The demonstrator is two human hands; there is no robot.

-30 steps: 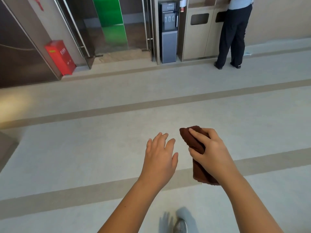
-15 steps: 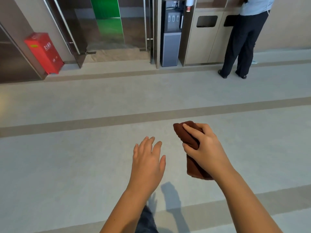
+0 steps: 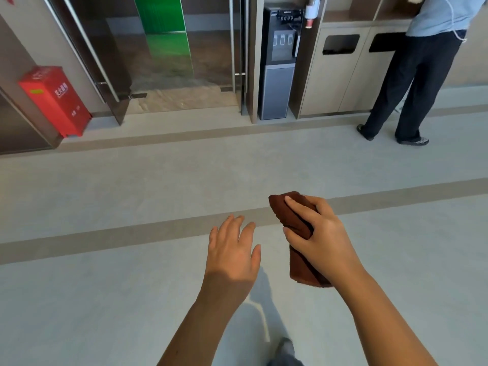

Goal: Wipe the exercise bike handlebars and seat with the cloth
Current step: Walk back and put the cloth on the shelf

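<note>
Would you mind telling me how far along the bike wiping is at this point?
Done: the brown cloth is picked up, gripped in the right hand. In hand: carrying it over the grey floor; the left hand is empty and open. Left: everything, since no bike, handlebars or seat is in view.

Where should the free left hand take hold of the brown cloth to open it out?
Probably the loose lower end of the cloth, coming from its left: the right hand wraps the bunched middle, and that end hangs free nearest the open left hand.
</note>
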